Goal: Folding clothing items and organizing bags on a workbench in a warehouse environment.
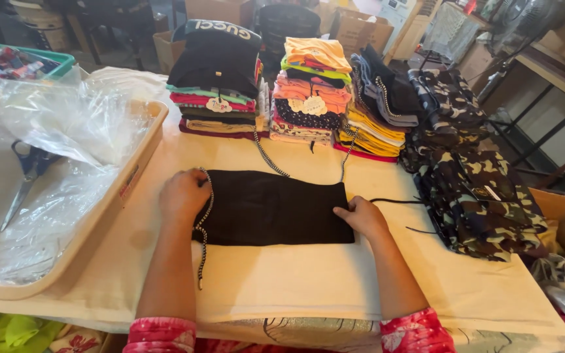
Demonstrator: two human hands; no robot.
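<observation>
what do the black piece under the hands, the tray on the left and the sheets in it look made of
Black garment: soft matte fabric, probably knit; it lies flat and folded, with a black-and-white braided drawcord.
Tray: beige, smooth and rigid with a moulded rim, likely plastic.
Sheets: thin clear plastic film, crinkled and glossy, scissors showing through.

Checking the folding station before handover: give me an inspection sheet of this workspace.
Surface: cream table.
Job's things: black folded garment lying flat, its black-and-white drawcord trailing.
Clutter: stacks of folded clothes, camouflage pile, beige tray with plastic bags and scissors.
Grippers: left hand and right hand press the garment's ends.
Cables: nothing seen.
Surroundings: cardboard boxes, green bin.
</observation>
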